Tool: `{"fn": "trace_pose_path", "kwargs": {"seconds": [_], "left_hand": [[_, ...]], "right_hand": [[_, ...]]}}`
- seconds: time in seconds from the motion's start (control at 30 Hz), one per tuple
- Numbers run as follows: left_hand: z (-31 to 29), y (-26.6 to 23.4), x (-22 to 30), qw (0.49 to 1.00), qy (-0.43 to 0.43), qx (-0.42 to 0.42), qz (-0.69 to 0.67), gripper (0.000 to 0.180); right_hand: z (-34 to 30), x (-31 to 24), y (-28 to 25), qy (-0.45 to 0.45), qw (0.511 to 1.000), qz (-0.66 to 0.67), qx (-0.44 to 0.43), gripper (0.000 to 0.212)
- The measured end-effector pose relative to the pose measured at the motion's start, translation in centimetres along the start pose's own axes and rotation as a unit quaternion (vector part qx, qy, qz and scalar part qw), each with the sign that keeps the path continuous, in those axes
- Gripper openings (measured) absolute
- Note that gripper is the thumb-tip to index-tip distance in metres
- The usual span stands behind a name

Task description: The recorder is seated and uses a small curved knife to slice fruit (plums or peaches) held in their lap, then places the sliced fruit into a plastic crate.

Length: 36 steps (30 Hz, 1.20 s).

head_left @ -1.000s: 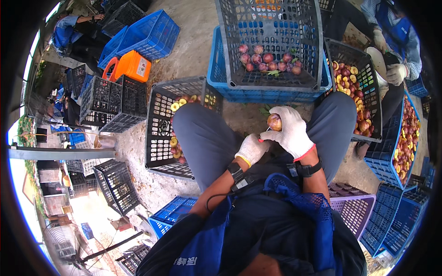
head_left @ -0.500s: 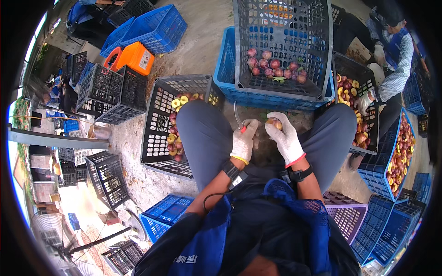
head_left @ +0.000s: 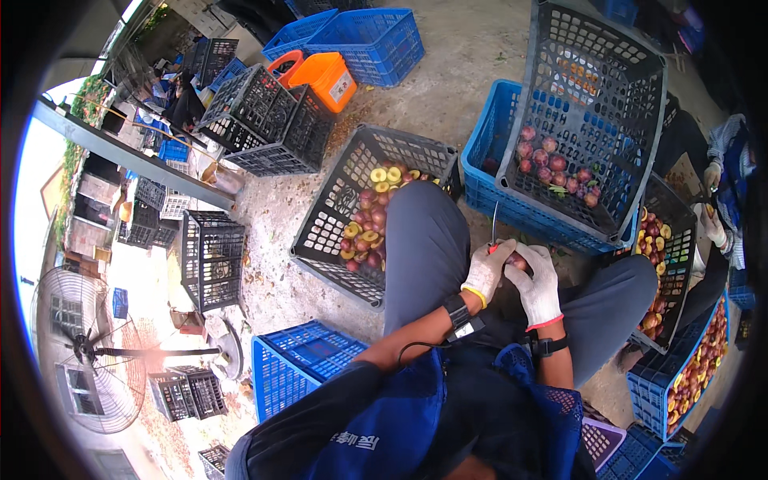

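Note:
My left hand (head_left: 485,272), in a white knit glove with a yellow cuff, is closed round the red handle of a small knife (head_left: 494,220). Its thin blade points up and away from me. Close beside it, my right hand (head_left: 538,290), gloved with a red cuff, grips a reddish plum (head_left: 518,262), partly covered by the fingers. Both hands are between my knees. Ahead, a tilted black crate (head_left: 622,132) with several whole plums (head_left: 552,164) rests on a blue crate (head_left: 485,144). By my left knee stands a black crate (head_left: 326,240) of cut plums (head_left: 370,228) showing yellow flesh.
On my right are another black crate (head_left: 686,232) of cut plums and a full blue crate (head_left: 650,392), near a co-worker's gloved hand (head_left: 710,224). An orange bin (head_left: 326,80), stacked black crates (head_left: 264,120) and a fan (head_left: 88,348) stand to the left.
The view has swung left, so the crates and my body appear farther right. My hands have come closer together, bringing the knife next to the plum; its blade now stands straighter.

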<state>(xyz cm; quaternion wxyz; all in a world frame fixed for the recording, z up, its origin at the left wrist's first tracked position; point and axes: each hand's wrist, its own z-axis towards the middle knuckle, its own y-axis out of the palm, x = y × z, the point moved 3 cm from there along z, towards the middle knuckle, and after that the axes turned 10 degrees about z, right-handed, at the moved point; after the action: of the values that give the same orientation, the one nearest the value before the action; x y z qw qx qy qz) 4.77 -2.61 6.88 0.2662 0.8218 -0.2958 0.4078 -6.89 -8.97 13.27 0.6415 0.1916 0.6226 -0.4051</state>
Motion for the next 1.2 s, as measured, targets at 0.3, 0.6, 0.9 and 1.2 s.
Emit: {"fn": "trace_pose_path", "kwargs": {"seconds": [0.3,0.6,0.9,1.2], "left_hand": [[-0.6,0.1,2.3,0.987,0.084,0.106,0.081,0.035],[0.1,0.8,2.5,0.919,0.141,0.185,0.319,0.033],[2.1,2.5,0.2,0.886,0.192,0.215,0.364,0.029],[3.6,5.0,1.0,0.828,0.25,0.133,0.485,0.019]], "right_hand": [[0.0,2.2,2.9,0.072,0.99,0.099,0.076,0.026],[0.2,3.0,3.9,0.17,0.948,0.235,0.128,0.036],[1.0,7.5,4.2,0.208,0.899,0.327,0.204,0.048],[0.9,15.7,3.4,0.313,0.828,0.407,0.226,0.033]]}}
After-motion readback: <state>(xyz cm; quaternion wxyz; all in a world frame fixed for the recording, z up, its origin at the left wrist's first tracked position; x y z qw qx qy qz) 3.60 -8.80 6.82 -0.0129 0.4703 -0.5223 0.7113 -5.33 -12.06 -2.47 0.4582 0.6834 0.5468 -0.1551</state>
